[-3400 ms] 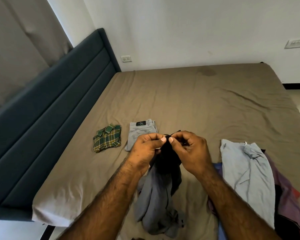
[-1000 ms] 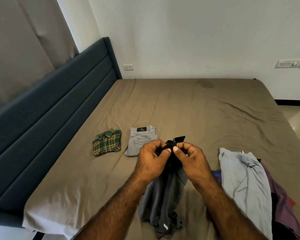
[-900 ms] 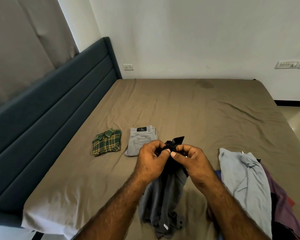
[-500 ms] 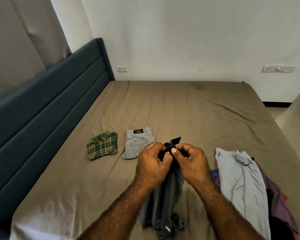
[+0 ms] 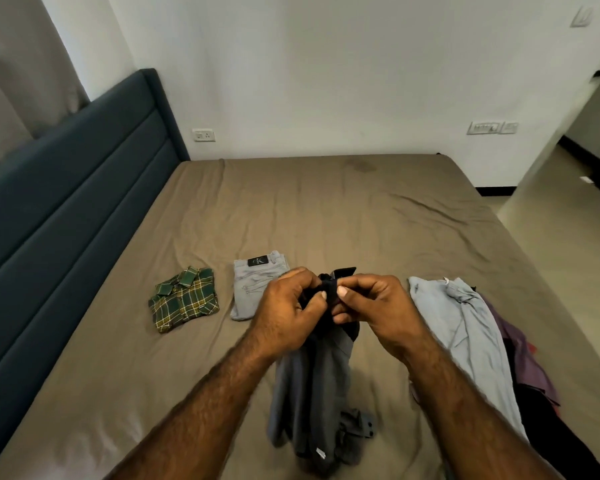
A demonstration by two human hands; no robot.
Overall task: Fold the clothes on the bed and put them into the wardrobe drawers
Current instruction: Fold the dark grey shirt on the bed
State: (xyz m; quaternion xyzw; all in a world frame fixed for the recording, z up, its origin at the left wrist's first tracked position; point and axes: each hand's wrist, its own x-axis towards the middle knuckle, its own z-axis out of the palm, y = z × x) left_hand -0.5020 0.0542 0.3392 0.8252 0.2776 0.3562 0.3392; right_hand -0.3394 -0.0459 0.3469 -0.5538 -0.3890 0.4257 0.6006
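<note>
Your left hand [image 5: 288, 313] and right hand [image 5: 374, 306] have barely shifted over the last second: each grip is still pinched on the dark collar end of the grey shirt [image 5: 312, 393], which hangs to the bed [image 5: 326, 209]. That suggests you're still fiddling at the collar, not folding. The plaid shirt [image 5: 184, 299] and grey jeans [image 5: 253, 282] lie folded beyond; more wait at your right.
</note>
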